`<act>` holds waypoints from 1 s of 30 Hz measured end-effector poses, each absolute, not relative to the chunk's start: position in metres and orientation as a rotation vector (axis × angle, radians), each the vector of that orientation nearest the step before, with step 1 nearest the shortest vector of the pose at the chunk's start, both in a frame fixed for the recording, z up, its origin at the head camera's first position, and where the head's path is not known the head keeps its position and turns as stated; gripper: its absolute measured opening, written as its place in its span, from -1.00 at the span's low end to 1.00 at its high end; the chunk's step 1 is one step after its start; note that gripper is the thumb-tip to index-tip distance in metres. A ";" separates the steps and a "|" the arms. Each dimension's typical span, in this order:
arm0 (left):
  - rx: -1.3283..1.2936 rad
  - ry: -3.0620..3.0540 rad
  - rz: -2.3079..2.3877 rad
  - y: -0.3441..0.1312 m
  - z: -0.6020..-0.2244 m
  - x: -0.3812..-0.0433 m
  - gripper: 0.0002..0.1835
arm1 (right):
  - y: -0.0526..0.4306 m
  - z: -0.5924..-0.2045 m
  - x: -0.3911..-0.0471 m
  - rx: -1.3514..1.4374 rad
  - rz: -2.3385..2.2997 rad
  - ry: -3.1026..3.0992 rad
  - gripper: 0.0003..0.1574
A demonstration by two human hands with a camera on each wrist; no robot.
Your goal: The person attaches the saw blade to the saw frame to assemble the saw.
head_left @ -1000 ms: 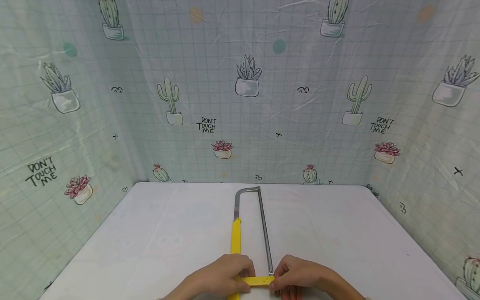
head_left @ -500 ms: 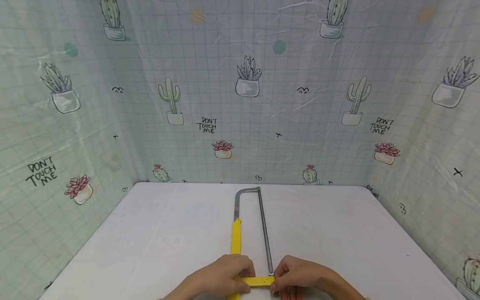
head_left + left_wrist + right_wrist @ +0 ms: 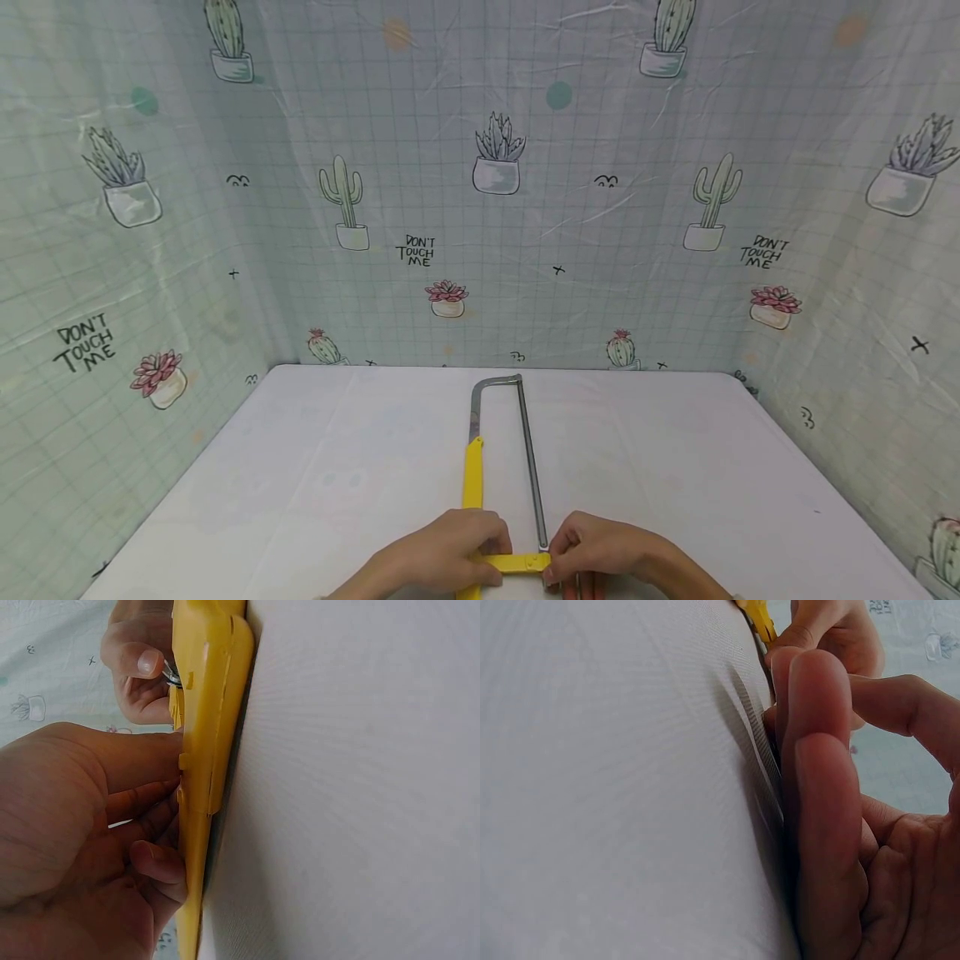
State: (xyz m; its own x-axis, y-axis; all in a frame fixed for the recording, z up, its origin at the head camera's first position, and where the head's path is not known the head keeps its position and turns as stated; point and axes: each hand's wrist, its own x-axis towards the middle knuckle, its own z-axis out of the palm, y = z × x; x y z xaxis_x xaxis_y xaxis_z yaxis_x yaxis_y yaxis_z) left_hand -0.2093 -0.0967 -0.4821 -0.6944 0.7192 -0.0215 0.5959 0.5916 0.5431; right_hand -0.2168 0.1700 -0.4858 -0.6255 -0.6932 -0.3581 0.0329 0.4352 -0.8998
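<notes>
A hacksaw (image 3: 472,475) with a yellow frame and grey metal front bow lies on the white table, its far end pointing away from me. The thin grey blade (image 3: 533,467) runs along its right side to the yellow near crosspiece (image 3: 517,563). My left hand (image 3: 453,550) grips the yellow frame at the near left corner, thumb and fingers around the crosspiece. At the crosspiece's right end, my right hand (image 3: 600,546) pinches a small metal wing nut (image 3: 172,673), mostly hidden by the fingers. The right hand's lower fingers (image 3: 825,802) rest along the tabletop.
The white table (image 3: 300,467) reaches back to a cloth backdrop (image 3: 495,250) printed with cacti, which also covers both sides.
Both hands and the hacksaw keep their places. The right fingertips shift slightly at the wing nut, and a little more metal shows below them. The head view drifts very slightly.
</notes>
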 end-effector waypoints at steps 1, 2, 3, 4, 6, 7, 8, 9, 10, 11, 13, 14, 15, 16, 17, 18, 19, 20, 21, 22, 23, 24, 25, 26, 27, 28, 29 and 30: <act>1.085 2.585 0.748 -0.096 -0.482 -0.210 -0.84 | 0.170 -0.486 -0.217 -0.554 -1.240 1.950 -0.49; 1.084 2.588 0.745 -0.096 -0.482 -0.210 -0.84 | 0.170 -0.485 -0.217 -0.550 -1.238 1.954 -0.55; 1.083 2.591 0.743 -0.096 -0.481 -0.210 -0.84 | 0.170 -0.485 -0.217 -0.547 -1.235 1.959 -0.61; 1.083 2.594 0.739 -0.096 -0.481 -0.210 -0.83 | 0.170 -0.485 -0.217 -0.545 -1.233 1.964 -0.67; 1.083 2.599 0.733 -0.095 -0.481 -0.210 -0.83 | 0.170 -0.486 -0.217 -0.542 -1.227 1.973 -0.77; 1.080 2.600 0.733 -0.095 -0.480 -0.210 -0.83 | 0.170 -0.486 -0.217 -0.539 -1.228 1.972 -0.76; 1.077 2.600 0.733 -0.095 -0.480 -0.210 -0.83 | 0.170 -0.486 -0.217 -0.540 -1.227 1.973 -0.72; 1.075 2.600 0.733 -0.095 -0.480 -0.210 -0.83 | 0.170 -0.486 -0.217 -0.541 -1.227 1.972 -0.67; 1.072 2.600 0.733 -0.094 -0.479 -0.210 -0.83 | 0.170 -0.487 -0.218 -0.543 -1.227 1.969 -0.61; 1.068 2.600 0.734 -0.094 -0.479 -0.210 -0.83 | 0.170 -0.487 -0.218 -0.545 -1.227 1.965 -0.56; 1.064 2.601 0.730 -0.094 -0.478 -0.209 -0.83 | 0.171 -0.487 -0.219 -0.550 -1.232 1.952 -0.48; 1.065 2.601 0.729 -0.094 -0.478 -0.209 -0.83 | 0.171 -0.487 -0.219 -0.555 -1.233 1.946 -0.45; 1.065 2.602 0.729 -0.094 -0.477 -0.209 -0.83 | 0.171 -0.487 -0.219 -0.557 -1.235 1.938 -0.43; 1.063 2.601 0.732 -0.094 -0.477 -0.209 -0.83 | 0.172 -0.487 -0.219 -0.560 -1.236 1.933 -0.43; 1.061 2.599 0.733 -0.094 -0.477 -0.209 -0.83 | 0.172 -0.486 -0.219 -0.562 -1.239 1.926 -0.42; 1.060 2.597 0.738 -0.094 -0.477 -0.209 -0.83 | 0.172 -0.486 -0.220 -0.562 -1.240 1.922 -0.42; 1.059 2.596 0.741 -0.094 -0.477 -0.209 -0.83 | 0.172 -0.486 -0.220 -0.564 -1.242 1.917 -0.41; 1.059 2.595 0.744 -0.094 -0.477 -0.209 -0.83 | 0.172 -0.485 -0.220 -0.567 -1.242 1.914 -0.41; 1.059 2.594 0.746 -0.094 -0.478 -0.209 -0.83 | 0.172 -0.485 -0.220 -0.571 -1.242 1.912 -0.41; 1.059 2.593 0.747 -0.094 -0.478 -0.210 -0.83 | 0.173 -0.485 -0.220 -0.575 -1.243 1.910 -0.41; 1.062 2.593 0.747 -0.094 -0.478 -0.210 -0.83 | 0.173 -0.485 -0.221 -0.579 -1.242 1.909 -0.41; 1.065 2.593 0.746 -0.094 -0.478 -0.210 -0.83 | 0.173 -0.485 -0.221 -0.583 -1.243 1.907 -0.41; 1.069 2.596 0.741 -0.094 -0.478 -0.210 -0.83 | 0.173 -0.485 -0.222 -0.586 -1.244 1.904 -0.40; 1.073 2.596 0.742 -0.093 -0.478 -0.211 -0.83 | 0.173 -0.485 -0.222 -0.588 -1.245 1.901 -0.40; 1.075 2.595 0.742 -0.093 -0.478 -0.211 -0.83 | 0.173 -0.485 -0.223 -0.590 -1.246 1.898 -0.40; 1.075 2.594 0.744 -0.093 -0.478 -0.211 -0.83 | 0.174 -0.485 -0.223 -0.590 -1.247 1.894 -0.40; 1.074 2.593 0.745 -0.093 -0.478 -0.212 -0.83 | 0.174 -0.485 -0.223 -0.590 -1.247 1.893 -0.40; 1.072 2.591 0.747 -0.093 -0.478 -0.212 -0.84 | 0.174 -0.485 -0.224 -0.587 -1.250 1.889 -0.40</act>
